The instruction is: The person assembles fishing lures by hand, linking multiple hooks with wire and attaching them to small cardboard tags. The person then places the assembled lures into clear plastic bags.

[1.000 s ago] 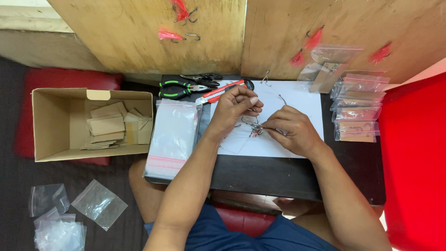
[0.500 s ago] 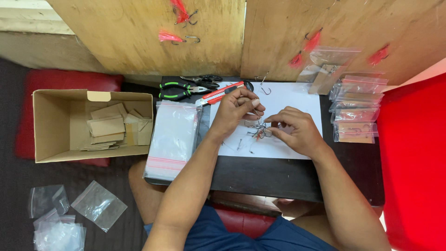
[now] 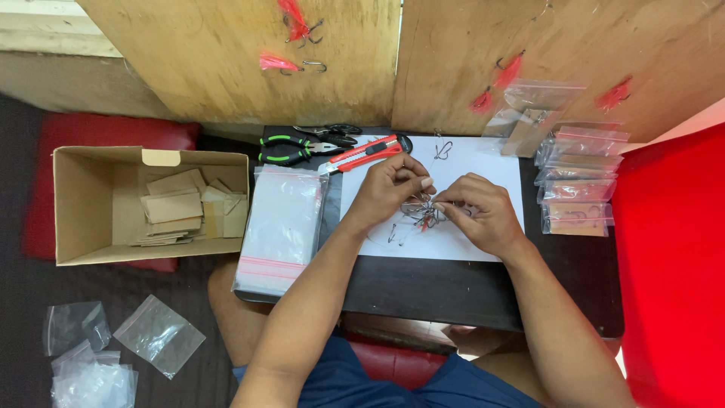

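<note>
Hooks (image 3: 420, 214), a small tangle of metal wire pieces with a spot of red among them, on the white sheet (image 3: 483, 159) in the middle of the dark table (image 3: 445, 291). Left hand (image 3: 387, 193) curled over them from the left, fingertips pressed together and pinching at the cluster. Right hand (image 3: 477, 213) closing in from the right, thumb and forefinger pinched on the same tangle; exactly which piece each hand holds too small to tell. One loose hook (image 3: 392, 233) just below and left of the left hand, still on the sheet. Another bent wire piece (image 3: 442, 149) near the sheet's top edge.

Red utility knife (image 3: 365, 153) lying aslant at the sheet's upper left corner, green-handled pliers (image 3: 291, 150) just left of it, dark scissors (image 3: 326, 130) above those. Stack of clear zip bags (image 3: 281, 227) with a red strip hanging over the table's left edge. Open cardboard box (image 3: 83, 204) further left on a red cushion (image 3: 113, 132), holding small cardboard cards (image 3: 185, 208). More loose clear bags (image 3: 113, 347) on the floor at lower left. Filled packets (image 3: 580, 181) piled along the table's right side. Red feathered hooks (image 3: 291, 45) stuck on the wooden boards (image 3: 226, 68) behind the table. Bright red surface (image 3: 672, 264) at far right.
</note>
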